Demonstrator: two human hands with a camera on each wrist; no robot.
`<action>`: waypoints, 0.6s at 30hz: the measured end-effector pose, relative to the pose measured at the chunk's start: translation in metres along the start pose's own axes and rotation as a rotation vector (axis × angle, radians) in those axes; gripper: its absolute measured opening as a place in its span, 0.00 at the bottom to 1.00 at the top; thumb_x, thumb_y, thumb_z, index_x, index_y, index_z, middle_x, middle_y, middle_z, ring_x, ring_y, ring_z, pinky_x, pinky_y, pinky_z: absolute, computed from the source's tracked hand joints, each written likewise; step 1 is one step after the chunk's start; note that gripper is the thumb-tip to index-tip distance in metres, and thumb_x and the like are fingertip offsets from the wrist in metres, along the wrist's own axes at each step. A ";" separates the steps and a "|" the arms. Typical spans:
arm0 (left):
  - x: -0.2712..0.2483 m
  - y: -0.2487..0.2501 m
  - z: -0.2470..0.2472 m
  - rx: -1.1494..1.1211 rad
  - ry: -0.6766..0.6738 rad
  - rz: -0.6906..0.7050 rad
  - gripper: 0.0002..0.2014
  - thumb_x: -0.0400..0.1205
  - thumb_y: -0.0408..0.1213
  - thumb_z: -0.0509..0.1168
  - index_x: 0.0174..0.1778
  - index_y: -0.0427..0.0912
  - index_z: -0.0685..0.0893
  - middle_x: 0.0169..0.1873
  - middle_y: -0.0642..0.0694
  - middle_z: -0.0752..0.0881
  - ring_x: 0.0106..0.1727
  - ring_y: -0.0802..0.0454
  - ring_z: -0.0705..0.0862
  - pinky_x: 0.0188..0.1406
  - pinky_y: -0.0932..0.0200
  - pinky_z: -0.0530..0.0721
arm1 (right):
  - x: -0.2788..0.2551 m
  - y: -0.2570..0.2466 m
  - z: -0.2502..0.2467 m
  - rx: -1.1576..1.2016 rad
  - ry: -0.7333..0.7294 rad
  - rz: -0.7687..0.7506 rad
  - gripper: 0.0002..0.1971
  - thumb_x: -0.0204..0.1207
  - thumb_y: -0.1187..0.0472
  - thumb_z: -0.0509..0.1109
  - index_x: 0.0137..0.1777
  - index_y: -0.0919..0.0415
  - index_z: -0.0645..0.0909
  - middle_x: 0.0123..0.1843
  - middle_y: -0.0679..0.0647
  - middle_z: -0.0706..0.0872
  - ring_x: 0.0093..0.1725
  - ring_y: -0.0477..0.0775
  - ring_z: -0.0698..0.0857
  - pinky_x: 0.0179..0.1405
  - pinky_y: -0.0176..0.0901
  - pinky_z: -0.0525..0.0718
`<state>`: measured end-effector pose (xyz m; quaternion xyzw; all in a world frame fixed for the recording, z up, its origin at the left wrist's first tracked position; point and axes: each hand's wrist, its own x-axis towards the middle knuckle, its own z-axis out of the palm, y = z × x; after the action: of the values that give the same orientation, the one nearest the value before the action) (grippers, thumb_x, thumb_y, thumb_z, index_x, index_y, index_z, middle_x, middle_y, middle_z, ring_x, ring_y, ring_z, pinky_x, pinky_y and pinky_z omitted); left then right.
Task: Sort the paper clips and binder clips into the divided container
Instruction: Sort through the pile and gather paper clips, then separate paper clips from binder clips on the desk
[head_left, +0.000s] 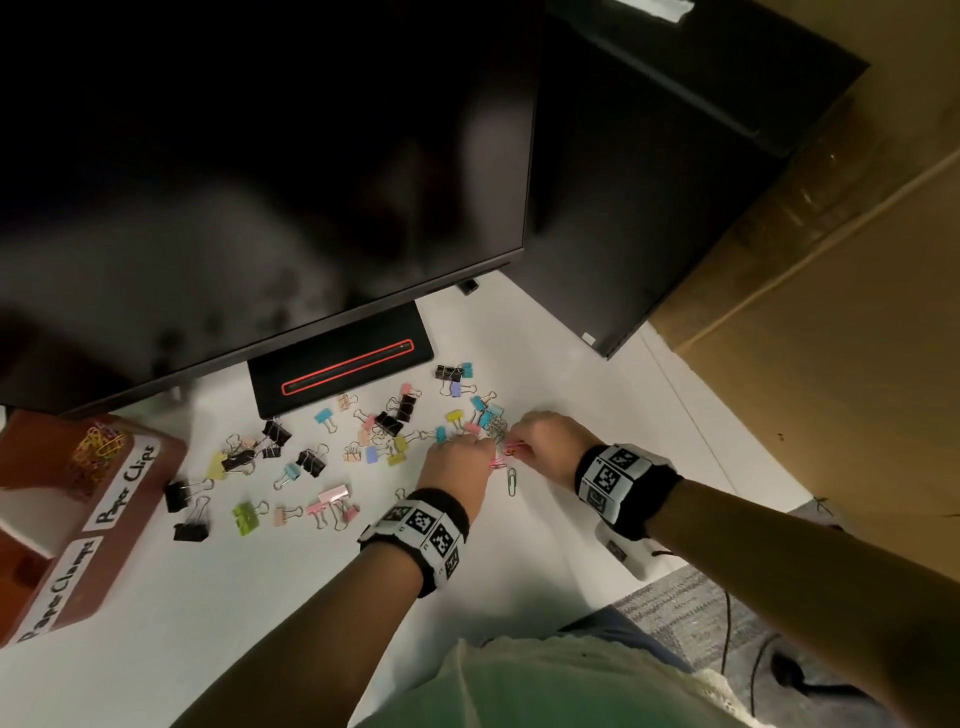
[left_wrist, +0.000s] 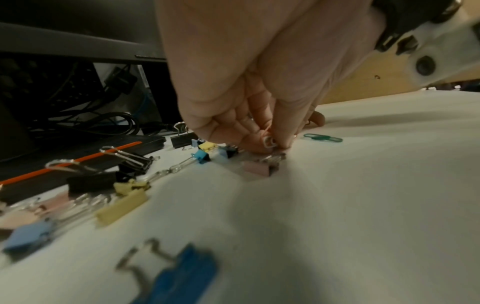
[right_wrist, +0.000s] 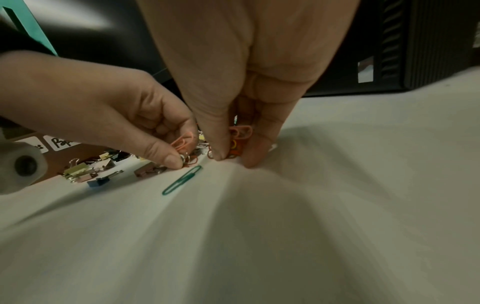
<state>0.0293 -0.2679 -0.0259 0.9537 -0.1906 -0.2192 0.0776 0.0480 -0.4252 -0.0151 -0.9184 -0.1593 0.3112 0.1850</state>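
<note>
Gathering paper clips, frame centre: my left hand (head_left: 457, 462) and right hand (head_left: 545, 441) each pinch paper clips (right_wrist: 240, 133); next, carry them to the container (head_left: 156, 467), far left.

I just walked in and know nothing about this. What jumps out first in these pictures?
A colourful scatter of binder clips covers the white desk below a dark monitor. Both hands meet at its right edge: the left hand and the right hand each pinch paper clips, with one green paper clip lying loose just beside them. At far left stands a brown divided container with handwritten labels.
</note>
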 end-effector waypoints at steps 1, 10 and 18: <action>-0.003 -0.002 0.000 -0.011 -0.007 0.021 0.08 0.83 0.35 0.57 0.55 0.41 0.78 0.54 0.43 0.84 0.54 0.44 0.81 0.55 0.53 0.77 | -0.001 0.000 0.000 -0.020 -0.010 0.000 0.12 0.81 0.59 0.61 0.53 0.64 0.84 0.52 0.61 0.85 0.53 0.62 0.82 0.54 0.51 0.79; -0.081 -0.086 -0.054 -0.580 0.342 -0.267 0.02 0.80 0.35 0.65 0.44 0.42 0.82 0.40 0.51 0.82 0.39 0.54 0.81 0.38 0.67 0.80 | 0.014 -0.080 -0.021 -0.034 0.047 -0.175 0.12 0.82 0.57 0.60 0.58 0.59 0.82 0.55 0.58 0.84 0.57 0.60 0.82 0.57 0.51 0.80; -0.176 -0.249 -0.103 -0.485 0.453 -0.756 0.09 0.80 0.44 0.64 0.37 0.48 0.72 0.33 0.45 0.81 0.36 0.46 0.78 0.42 0.55 0.76 | 0.094 -0.295 -0.024 -0.027 0.121 -0.445 0.12 0.81 0.56 0.61 0.55 0.61 0.83 0.54 0.60 0.84 0.54 0.62 0.83 0.57 0.52 0.81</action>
<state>0.0105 0.0363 0.0766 0.9342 0.2462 -0.0576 0.2517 0.0818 -0.1321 0.0835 -0.8802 -0.3506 0.2048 0.2457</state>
